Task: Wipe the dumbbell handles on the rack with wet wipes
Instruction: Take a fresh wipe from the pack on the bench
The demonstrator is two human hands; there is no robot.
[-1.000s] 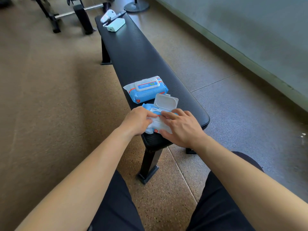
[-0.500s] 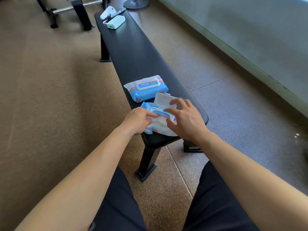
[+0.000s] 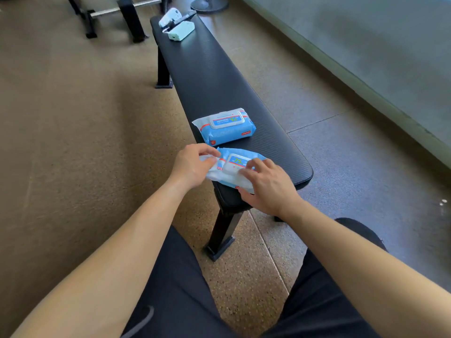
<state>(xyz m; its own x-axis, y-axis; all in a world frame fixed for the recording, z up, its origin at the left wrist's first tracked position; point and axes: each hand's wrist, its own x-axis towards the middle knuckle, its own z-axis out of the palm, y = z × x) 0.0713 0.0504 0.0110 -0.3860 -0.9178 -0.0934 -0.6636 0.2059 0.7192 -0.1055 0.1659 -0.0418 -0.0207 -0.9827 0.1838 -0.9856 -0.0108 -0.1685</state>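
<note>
- Closing the flip lid point(image 3: 235, 163) of the near wet-wipe pack point(image 3: 227, 178): standing up open half a second ago, now lying flat under the right fingertips.
- Resting the right hand point(image 3: 266, 189) over the pack, fingers lightly bent and spread, tips pressing on the lid, thumb lying along the pack's near edge, not wrapping round anything.
- Pinching with the left hand point(image 3: 192, 167), fingers curled, a white strip at the pack's left end between thumb and forefinger; not telling from this view whether a drawn wipe or the pack's own crimped seal.
- Keeping the pack at the near end of the black bench point(image 3: 207, 69), directly under both sets of fingers, with the second wet-wipe pack point(image 3: 224, 125), lid shut, lying just beyond the fingertips and apart from the first.
- Seeing no dumbbells or rack here; judging the handles as not yet wiped and the task as barely begun, at the fetching of a wipe.
- Doing this step well, probably: pressing the lid flat all round with the right fingertips until seated, for keeping the remaining wipes moist, and holding the pack down against any sideways pull from the left pinch.
- Watching the pack's near corner, seemingly hanging over the bench end below the right thumb: risking a slide to the floor under a hard tug.
</note>
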